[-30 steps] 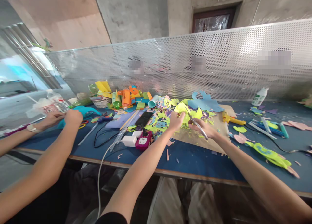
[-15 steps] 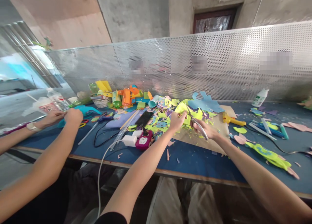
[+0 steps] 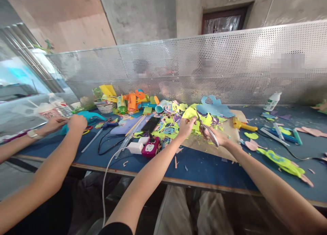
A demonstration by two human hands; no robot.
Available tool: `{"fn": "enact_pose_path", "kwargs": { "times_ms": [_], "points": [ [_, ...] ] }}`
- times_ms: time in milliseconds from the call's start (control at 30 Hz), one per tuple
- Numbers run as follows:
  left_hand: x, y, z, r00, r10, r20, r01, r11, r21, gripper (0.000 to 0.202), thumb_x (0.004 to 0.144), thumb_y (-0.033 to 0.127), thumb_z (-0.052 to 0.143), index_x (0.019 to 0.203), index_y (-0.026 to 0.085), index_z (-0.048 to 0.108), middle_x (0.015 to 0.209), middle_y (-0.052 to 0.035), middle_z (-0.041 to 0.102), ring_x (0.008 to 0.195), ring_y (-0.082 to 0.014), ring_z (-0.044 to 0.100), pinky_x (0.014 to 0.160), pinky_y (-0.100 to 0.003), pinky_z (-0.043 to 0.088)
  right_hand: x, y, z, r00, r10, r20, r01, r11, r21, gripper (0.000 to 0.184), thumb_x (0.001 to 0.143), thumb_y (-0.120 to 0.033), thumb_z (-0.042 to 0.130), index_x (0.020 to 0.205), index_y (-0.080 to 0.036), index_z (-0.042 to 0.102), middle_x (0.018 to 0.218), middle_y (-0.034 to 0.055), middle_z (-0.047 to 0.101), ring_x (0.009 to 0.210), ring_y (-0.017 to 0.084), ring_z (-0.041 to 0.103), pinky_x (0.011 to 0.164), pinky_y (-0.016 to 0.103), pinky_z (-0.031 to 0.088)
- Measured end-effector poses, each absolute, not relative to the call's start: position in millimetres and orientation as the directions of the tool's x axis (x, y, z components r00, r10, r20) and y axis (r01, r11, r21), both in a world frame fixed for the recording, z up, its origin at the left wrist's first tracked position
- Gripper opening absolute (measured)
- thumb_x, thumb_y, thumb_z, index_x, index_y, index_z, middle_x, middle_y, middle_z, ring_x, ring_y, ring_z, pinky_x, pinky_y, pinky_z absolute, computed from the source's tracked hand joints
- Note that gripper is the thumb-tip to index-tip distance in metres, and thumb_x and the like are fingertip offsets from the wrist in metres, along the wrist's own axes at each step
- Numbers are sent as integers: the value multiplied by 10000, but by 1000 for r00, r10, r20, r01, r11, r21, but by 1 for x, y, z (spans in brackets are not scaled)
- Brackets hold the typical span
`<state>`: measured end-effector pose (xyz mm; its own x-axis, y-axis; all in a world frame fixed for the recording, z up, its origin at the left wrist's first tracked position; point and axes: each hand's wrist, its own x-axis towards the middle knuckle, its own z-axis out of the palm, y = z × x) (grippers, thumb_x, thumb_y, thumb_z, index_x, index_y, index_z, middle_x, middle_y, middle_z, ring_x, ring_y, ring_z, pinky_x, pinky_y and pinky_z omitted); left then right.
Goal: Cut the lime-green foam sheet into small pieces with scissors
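My left hand (image 3: 187, 127) pinches a bright yellow-green sheet (image 3: 189, 113), which looks like felt or craft foam, and holds it up over the heap of scraps. In my right hand (image 3: 214, 137) is a pair of scissors (image 3: 209, 134), its blades pointing up and left against the sheet's right edge. Whether the blades are apart or together I cannot tell. Beneath both hands lies a brown paper sheet (image 3: 204, 150), with yellow-green, blue and purple scraps (image 3: 170, 121) piled on and beside it.
At left, a co-worker's hands (image 3: 76, 122) hold a blue piece (image 3: 90, 115). A phone (image 3: 151, 124), a white charger (image 3: 136, 147) and a magenta box (image 3: 150, 147) lie left of my arms. Rightward are a yellow glue gun (image 3: 244, 124) and white bottle (image 3: 273, 101). A perforated metal screen (image 3: 163, 64) stands behind.
The scissors and my right hand have shifted very slightly. My left hand still grips the yellow-green sheet, and the co-worker's hands stay almost where they were.
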<state>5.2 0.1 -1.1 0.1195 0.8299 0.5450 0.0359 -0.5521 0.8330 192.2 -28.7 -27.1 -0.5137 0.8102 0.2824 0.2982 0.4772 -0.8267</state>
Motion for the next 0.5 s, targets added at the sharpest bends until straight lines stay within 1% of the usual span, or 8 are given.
{"fn": "enact_pose_path", "kwargs": {
  "times_ms": [167, 267, 433, 500],
  "points": [
    [1, -2, 2, 94, 843, 530, 126, -539, 833, 467, 899, 490, 547, 559, 173, 590, 512, 11, 481, 534, -120, 472, 580, -272, 347, 193, -31, -23, -540, 806, 244, 275, 442, -854, 624, 732, -862, 374, 841, -255, 471, 734, -1, 455, 611, 177, 406, 562, 335, 420],
    [-2, -5, 5, 103, 855, 509, 153, -519, 841, 454, 881, 496, 566, 567, 171, 606, 481, 17, 467, 508, -115, 453, 565, -269, 335, 194, -30, -25, -523, 820, 235, 273, 422, -864, 620, 723, -863, 401, 824, -254, 467, 708, -13, 430, 584, 166, 378, 532, 332, 402],
    [-2, -8, 9, 132, 841, 524, 203, -540, 817, 422, 861, 476, 594, 578, 165, 631, 507, 2, 540, 530, -121, 505, 599, -266, 367, 196, -25, -35, -470, 860, 200, 306, 372, -876, 584, 757, -834, 400, 793, -254, 462, 650, -28, 410, 530, 146, 373, 486, 309, 382],
    [-2, -8, 9, 136, 841, 524, 217, -541, 813, 427, 866, 475, 586, 577, 165, 631, 500, 1, 535, 522, -122, 509, 590, -267, 364, 196, -25, -36, -459, 866, 199, 331, 375, -866, 572, 755, -826, 424, 765, -254, 445, 640, -30, 407, 520, 139, 362, 475, 305, 373]
  ]
}}
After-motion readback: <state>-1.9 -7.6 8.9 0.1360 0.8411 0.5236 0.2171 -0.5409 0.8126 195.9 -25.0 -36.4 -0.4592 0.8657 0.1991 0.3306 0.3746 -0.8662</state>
